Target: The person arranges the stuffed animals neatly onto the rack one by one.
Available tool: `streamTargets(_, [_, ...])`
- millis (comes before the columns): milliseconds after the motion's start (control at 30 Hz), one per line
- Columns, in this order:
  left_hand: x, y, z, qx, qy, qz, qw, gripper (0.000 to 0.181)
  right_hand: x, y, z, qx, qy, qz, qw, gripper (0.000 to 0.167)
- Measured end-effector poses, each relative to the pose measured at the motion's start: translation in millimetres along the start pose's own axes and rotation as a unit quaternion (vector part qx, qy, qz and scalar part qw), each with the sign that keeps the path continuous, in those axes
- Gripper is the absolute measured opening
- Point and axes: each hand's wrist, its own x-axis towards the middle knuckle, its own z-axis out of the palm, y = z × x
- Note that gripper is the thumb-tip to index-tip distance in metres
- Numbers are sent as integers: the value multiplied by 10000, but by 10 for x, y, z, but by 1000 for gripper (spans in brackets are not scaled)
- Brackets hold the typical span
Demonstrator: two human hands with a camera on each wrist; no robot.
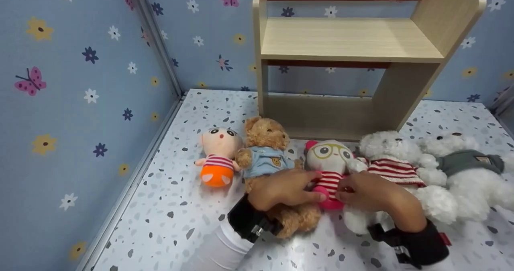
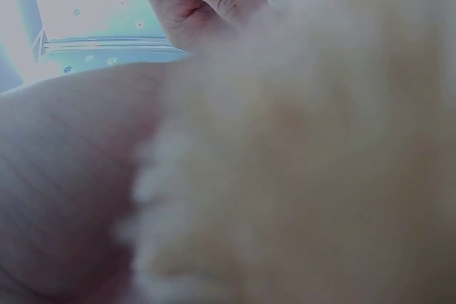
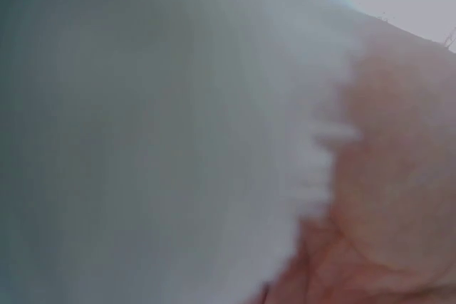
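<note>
A small plush doll with yellow glasses, a red-and-white striped body and pink feet lies face up in the head view. My left hand holds its left side in the picture, thumb by a pink foot. On the opposite side, my right hand grips it with curled fingers. Under my left wrist is a brown teddy bear in a blue shirt; its blurred fur fills much of the left wrist view. A white bear in a striped sweater touches my right hand; blurred white fur covers the right wrist view.
At far left of the row lies a doll in orange shorts. A white plush in a grey-green top lies at far right. Behind the toys stands a wooden shelf. Flowered walls border the speckled tabletop.
</note>
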Motion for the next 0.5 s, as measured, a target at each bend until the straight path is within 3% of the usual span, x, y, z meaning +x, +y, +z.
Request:
streamTargets(300, [-15,16,-10,-79,64,-187,9998,67,-3,10,-11,-72,40,-82,9999,16])
streamTargets(500, [-11,29,-1,76,445,-134,9989,59,0,8,-10,-185,194,-330,9991,11])
